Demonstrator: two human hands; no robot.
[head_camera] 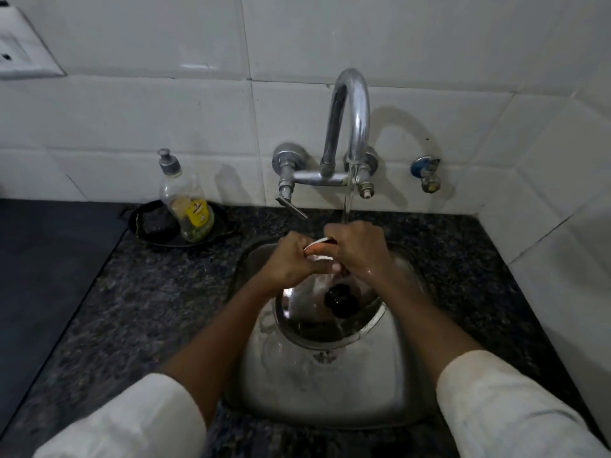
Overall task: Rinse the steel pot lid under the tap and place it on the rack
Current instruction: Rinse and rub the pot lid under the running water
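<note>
The steel pot lid (305, 307) with its black knob (341, 300) is tilted over the sink (330, 395), knob side towards me. My left hand (292, 261) and my right hand (357, 249) close on its far rim, close together. A small white and orange shape (315, 247) shows between the hands; I cannot tell what it is. Water (348, 196) runs from the curved tap (351, 107) onto my right hand and down the lid. No rack is in view.
A soap pump bottle (188, 206) stands in a black dish (153, 228) with a dark scrubber, left of the sink on the speckled granite counter (148, 309). A small valve (427, 175) sticks out of the tiled wall at right. A wall socket (20, 51) sits top left.
</note>
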